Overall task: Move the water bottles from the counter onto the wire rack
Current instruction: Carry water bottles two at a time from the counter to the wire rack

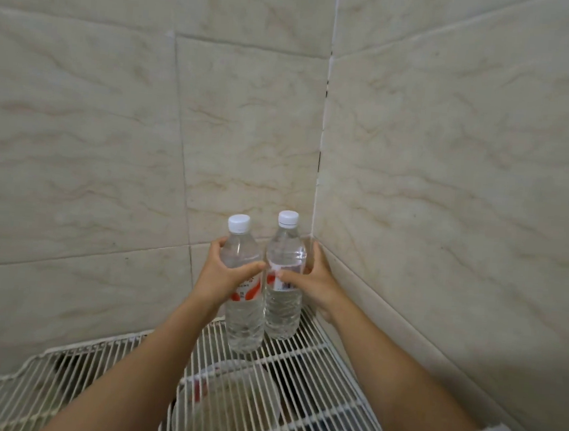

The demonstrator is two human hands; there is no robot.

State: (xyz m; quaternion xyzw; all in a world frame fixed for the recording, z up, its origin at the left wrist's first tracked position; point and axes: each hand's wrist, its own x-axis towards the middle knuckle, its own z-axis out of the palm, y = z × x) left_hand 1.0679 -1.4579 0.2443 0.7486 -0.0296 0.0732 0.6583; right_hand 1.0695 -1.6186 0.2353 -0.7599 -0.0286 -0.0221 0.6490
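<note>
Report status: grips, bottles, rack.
Left grip holds left bottle; right grip holds right bottle. Both upright on wire rack, wall corner. Nothing blocking.

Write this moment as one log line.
left hand grips left bottle | right hand grips right bottle | both upright on wire rack

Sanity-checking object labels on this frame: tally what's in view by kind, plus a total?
Water bottles: 2, the left bottle and the right bottle
Hands: 2, the left hand and the right hand, each gripping one bottle
Wire rack: 1
Total: 5
</note>
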